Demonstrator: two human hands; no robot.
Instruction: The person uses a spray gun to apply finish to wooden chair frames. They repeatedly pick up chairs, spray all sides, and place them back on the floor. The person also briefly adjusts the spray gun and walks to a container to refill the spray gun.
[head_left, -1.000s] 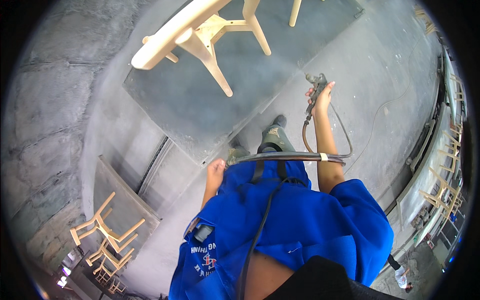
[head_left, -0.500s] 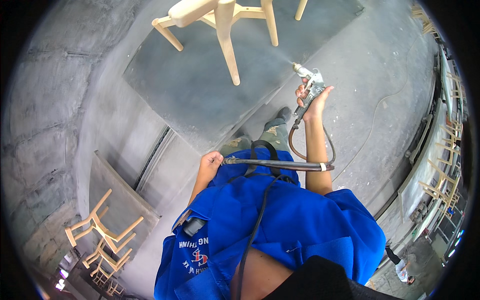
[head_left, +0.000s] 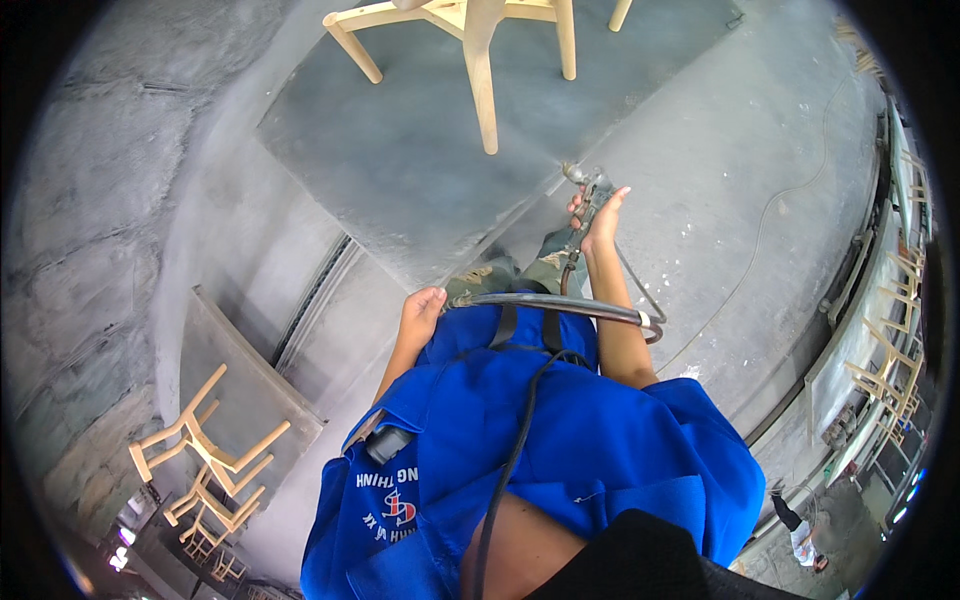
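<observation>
My right hand (head_left: 604, 222) is wrapped round the handle of a metal spray gun (head_left: 592, 196). A faint mist leaves its nozzle toward a pale wooden chair (head_left: 482, 85), whose legs show at the top of the view. The chair stands on a grey board (head_left: 390, 150), and the gun is apart from it, to the near right. Closed at waist height, my left hand (head_left: 425, 304) grips the dark hoses (head_left: 540, 300) near their taped part. These hoses run across my body to my right forearm and loop up to the gun.
Several wooden chair frames (head_left: 215, 450) stand at the lower left, beside a grey panel (head_left: 255, 365). More chairs (head_left: 885, 370) line the right edge. A thin hose (head_left: 765, 225) trails over the floor. Another person (head_left: 803, 540) is at the lower right. A rough grey wall (head_left: 110, 220) rises at left.
My right hand has brought the spray gun nearer to my body and slightly left. The chair sits a little higher and further right in view. My left hand keeps its hold on the hoses.
</observation>
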